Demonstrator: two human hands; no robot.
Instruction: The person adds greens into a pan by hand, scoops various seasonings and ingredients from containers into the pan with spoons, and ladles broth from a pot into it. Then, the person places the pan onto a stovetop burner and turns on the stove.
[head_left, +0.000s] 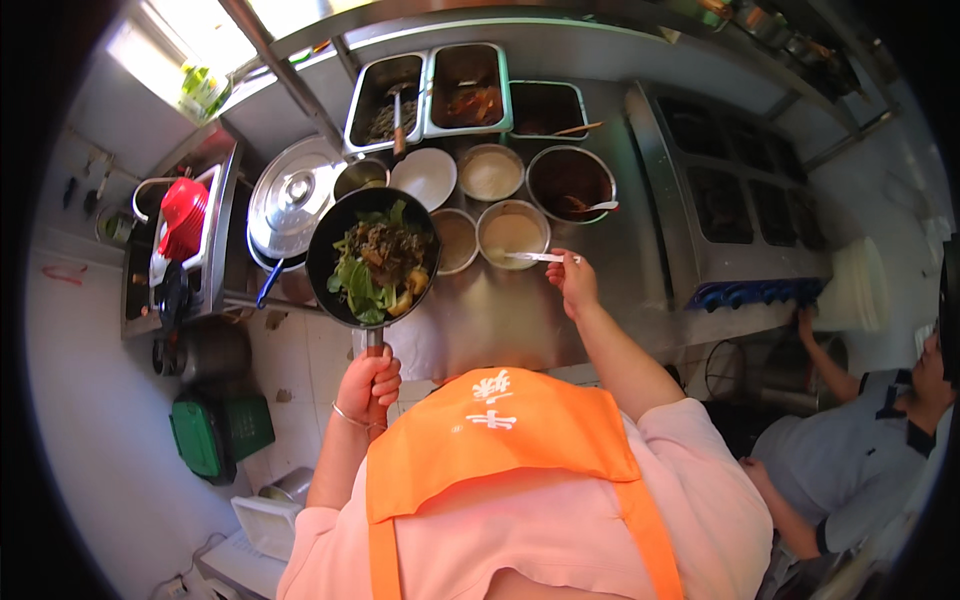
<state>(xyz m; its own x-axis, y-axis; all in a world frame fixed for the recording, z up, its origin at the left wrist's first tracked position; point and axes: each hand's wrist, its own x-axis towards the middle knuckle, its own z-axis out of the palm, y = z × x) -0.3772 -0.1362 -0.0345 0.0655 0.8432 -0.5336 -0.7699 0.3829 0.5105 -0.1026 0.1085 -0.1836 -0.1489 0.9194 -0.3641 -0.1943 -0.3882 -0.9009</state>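
My left hand (369, 386) is closed around the handle of a black frying pan (322, 281). In the pan lie green leaves (366, 289), dark minced topping (382, 244) and yellowish chunks (409, 292). My right hand (574, 281) holds a white spoon (532, 257) by its handle; its tip is in a round metal bowl (513, 232) of pale seasoning. Close by are bowls of light powder (491, 172) and brownish seasoning (455, 238), a bowl of white granules (424, 178), and a larger bowl of dark red sauce (568, 180) with its own spoon.
Rectangular metal containers (466, 86) line the back of the steel counter (495, 300). A lidded pot (292, 195) stands left, past it a sink (214, 195) with red bowls (184, 210). A multi-burner stove (720, 262) is at right, where a co-worker (840, 457) reaches towards its knobs.
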